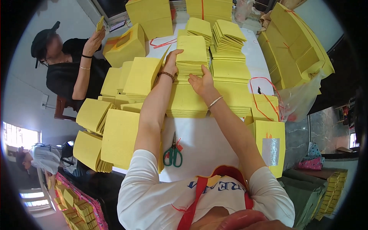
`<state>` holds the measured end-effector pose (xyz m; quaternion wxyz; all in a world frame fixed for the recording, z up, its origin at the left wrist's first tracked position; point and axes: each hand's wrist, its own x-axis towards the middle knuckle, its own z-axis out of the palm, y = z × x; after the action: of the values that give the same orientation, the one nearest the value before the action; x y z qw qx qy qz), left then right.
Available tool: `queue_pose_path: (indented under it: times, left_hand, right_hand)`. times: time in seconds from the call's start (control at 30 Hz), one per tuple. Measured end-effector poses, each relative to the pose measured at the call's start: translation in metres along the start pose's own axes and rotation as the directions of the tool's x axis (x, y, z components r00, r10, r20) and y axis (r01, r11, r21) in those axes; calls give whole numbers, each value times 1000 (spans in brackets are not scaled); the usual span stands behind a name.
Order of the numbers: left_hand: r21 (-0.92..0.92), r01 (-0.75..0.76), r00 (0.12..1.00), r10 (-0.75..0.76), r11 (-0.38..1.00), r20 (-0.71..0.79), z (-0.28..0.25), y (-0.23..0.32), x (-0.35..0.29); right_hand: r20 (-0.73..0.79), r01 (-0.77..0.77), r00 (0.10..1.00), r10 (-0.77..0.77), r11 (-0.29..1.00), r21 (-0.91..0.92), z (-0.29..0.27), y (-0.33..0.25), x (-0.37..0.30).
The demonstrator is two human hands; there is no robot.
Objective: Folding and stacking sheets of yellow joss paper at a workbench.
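A stack of folded yellow paper (pixel 191 49) lies on top of other yellow stacks in the middle of the table. My left hand (pixel 173 61) is closed along its left side, fingers reaching up toward the far corner. At its near right corner is my right hand (pixel 202 81), cupped, with the thumb against the side and the fingers along the near edge. Under and in front of my hands sits a wider yellow stack (pixel 186 100). Another yellow stack (pixel 142 76) leans beside my left forearm, its top sheets lifting.
Green-handled scissors (pixel 173 155) lie on the white tabletop (pixel 203 142) near me. Yellow stacks (pixel 230 69) stand right of my hands; more (pixel 119 134) crowd the left. Red ribbon (pixel 264 78) loops by a plastic bag (pixel 303 99). A person (pixel 73 65) sits left, holding up a phone.
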<state>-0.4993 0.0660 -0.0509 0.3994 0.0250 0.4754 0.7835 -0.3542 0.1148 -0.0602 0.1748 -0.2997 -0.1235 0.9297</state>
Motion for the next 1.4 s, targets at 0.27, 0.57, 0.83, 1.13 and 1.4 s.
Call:
queue_pose_path:
  times: [0.27,0.57,0.83,1.13,1.4]
  left_hand:
    - [55,4,1000,-4,998,2,-12,-5,9]
    - [157,-11,999,4,988,45,-13,3,4]
    - [125,-5,998,-3,992,68,-4,0,-10]
    - [386,-133,987,156,913,-30,19,25,-40]
    - [259,-313,868,386,914,-313,-2,8,-13]
  right_hand:
    - [144,-23,989,29,999,-42,-18,1,2]
    - [11,92,996,-92,967,-237,-12,5,-20]
    - [114,335,939,-324,793,-508,-23,-10,-18]
    - [144,376,924,-355,764,-525,-19,-21,-21]
    - [187,416,908,-376,750,-514,-15,-30,-29]
